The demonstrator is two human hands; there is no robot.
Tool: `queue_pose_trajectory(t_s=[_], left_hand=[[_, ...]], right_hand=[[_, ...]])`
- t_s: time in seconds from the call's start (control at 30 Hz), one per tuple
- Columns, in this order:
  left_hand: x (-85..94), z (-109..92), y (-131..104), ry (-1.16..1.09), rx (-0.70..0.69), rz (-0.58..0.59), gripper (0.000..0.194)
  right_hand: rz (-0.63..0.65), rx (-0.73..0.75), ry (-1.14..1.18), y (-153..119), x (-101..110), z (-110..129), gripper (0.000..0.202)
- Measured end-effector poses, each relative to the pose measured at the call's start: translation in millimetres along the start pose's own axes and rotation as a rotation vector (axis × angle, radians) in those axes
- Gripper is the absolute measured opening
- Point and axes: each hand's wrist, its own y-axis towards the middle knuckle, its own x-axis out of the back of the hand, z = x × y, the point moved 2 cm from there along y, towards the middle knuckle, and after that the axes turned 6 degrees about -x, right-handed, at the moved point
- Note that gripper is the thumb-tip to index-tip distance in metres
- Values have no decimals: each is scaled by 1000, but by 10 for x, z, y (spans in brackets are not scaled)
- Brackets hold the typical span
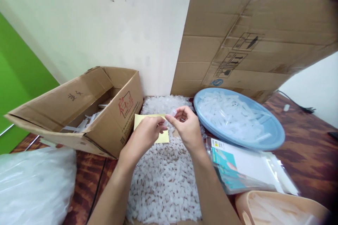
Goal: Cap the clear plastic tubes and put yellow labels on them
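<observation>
Sitting between right fingers (173, 120): clear piece (174, 113)

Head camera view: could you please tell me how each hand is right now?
Left hand: fingers curled over the yellow paper; grip cannot be told.
Right hand: closed, pinching a small clear piece between thumb and fingers.

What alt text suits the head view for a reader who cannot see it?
A left hand and right hand nearly meet above translucent pieces and a yellow sheet, the right pinching a clear piece. An open cardboard box stands left, a blue basin of whitish strips right.
</observation>
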Motion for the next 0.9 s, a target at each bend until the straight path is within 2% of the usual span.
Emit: queue_pose_trajectory(t_s=[0.07, 0.17, 0.23, 0.3, 0.37, 0.43, 0.5, 0.6, 0.67, 0.7, 0.77, 0.83, 0.9], left_hand=[[0, 0, -2, -14, 1, -3, 29], [12, 0, -6, 11, -1, 4, 27], [18, -3, -8, 22, -6, 14, 25], [12, -8, -10, 12, -9, 21, 23], [-2, -11, -12, -4, 0, 30, 21], [-13, -12, -15, -17, 6, 33, 20], [-14, -12, -19, -24, 9, 36, 19], [3, -13, -26, -22, 2, 40, 17], [11, -18, -27, -20, -3, 43, 13], [8, -21, -27, -21, 0, 46, 12], [-13, -30, -23, -30, 16, 50, 14], [-53, -40, -17, -48, 36, 58, 17], [-100, -48, -11, -103, 52, 70, 19]], right_hand=[[15, 1, 46, 0, 10, -8, 40], [207, -4, 130, -11, 39, 27, 45], [243, 3, 84, -17, 48, 45, 38], [120, 11, 2, -9, 43, 28, 32], [-40, 12, -35, 3, 30, -14, 37], [-74, -11, 3, 11, 24, -50, 40], [57, -64, 104, 11, 47, -54, 41], [339, -132, 198, -8, 131, -6, 51], [392, -122, 160, -7, 179, 12, 46], [360, -110, 132, 1, 188, 5, 41], [205, -81, 88, 25, 173, -29, 35], [25, -63, 56, 38, 133, -63, 40], [-37, -96, 71, 34, 95, -73, 44]])
